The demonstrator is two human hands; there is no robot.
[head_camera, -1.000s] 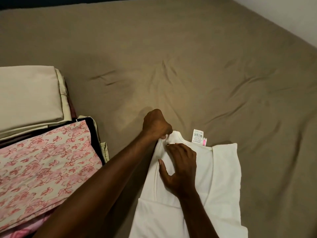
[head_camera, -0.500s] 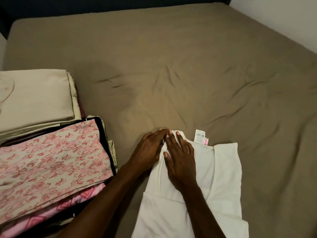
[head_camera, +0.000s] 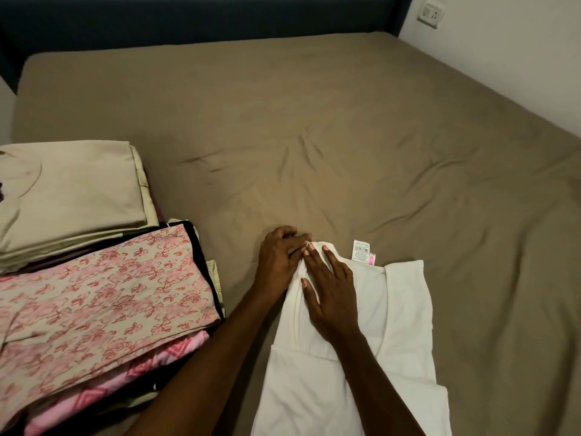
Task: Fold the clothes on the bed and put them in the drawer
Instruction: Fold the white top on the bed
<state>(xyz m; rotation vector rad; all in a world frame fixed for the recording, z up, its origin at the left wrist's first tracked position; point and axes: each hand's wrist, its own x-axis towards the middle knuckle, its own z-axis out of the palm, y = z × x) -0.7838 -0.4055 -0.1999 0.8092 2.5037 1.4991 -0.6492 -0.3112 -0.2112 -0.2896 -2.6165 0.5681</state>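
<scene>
Tan-sheeted bed (head_camera: pixel 345 127), white garment (head_camera: pixel 393 325) near edge; folded clothes stack (head_camera: pixel 94 294) at left

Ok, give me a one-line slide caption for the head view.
Both hands, left and right, press flat on a white garment on the bed, folded clothes stacked alongside.

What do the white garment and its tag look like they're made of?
White garment: seemingly a soft matte knit, likely cotton; it lies limp with stitched edge seams. Tag: thin, smooth printed label, probably satin or paper-like synthetic; it carries a barcode and lies flat.
</scene>
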